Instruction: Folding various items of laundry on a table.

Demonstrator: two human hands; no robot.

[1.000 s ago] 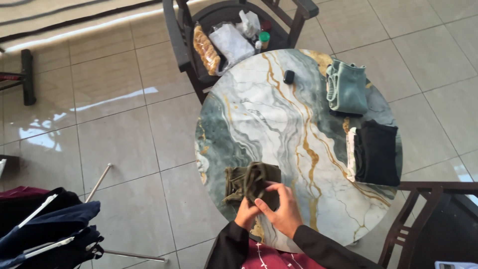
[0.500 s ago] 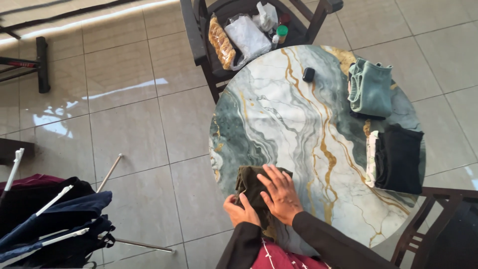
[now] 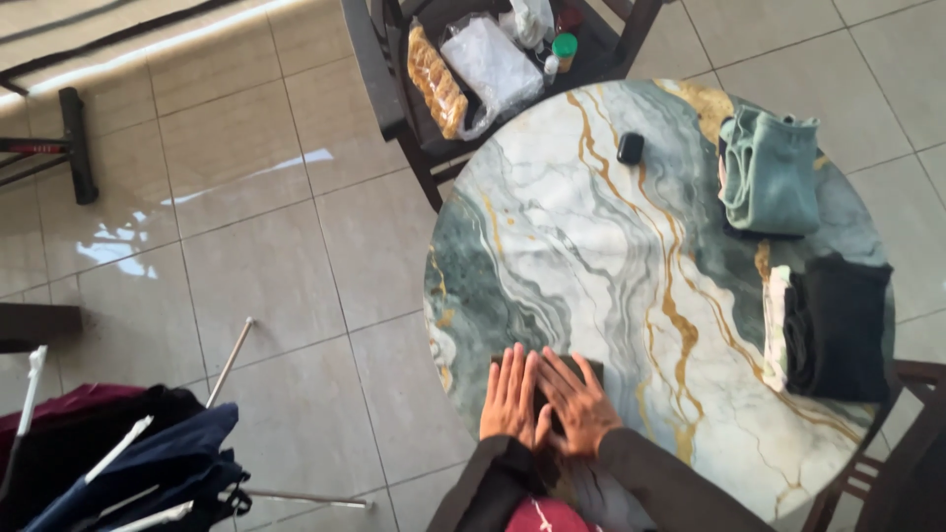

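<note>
The pale glossy tiled floor (image 3: 246,246) spread out below me, and on it stood the round marble-patterned table (image 3: 591,256), white and grey-green with gold veins. At its far edge sat a dark wooden armchair (image 3: 379,74) loaded with clear plastic bags, one of them holding golden-brown bread (image 3: 434,79). To my lower left, a drying rack hung with dark navy and maroon clothes (image 3: 118,463) stood well apart from the table. On the table's right side lay a folded black garment with a white edge (image 3: 838,330), and beyond it, near the far rim, a folded pale teal garment (image 3: 774,172). My left hand (image 3: 512,399) and my right hand (image 3: 581,404) lay side by side at the near edge of the table, palms down, fingers stretched flat and gripping nothing, both pressing on the small folded dark olive cloth (image 3: 586,366), which was almost wholly hidden beneath them; only a sliver showed past my fingertips. A small black rounded object (image 3: 630,148) sat on the marble near the far side, beside the teal garment.
</note>
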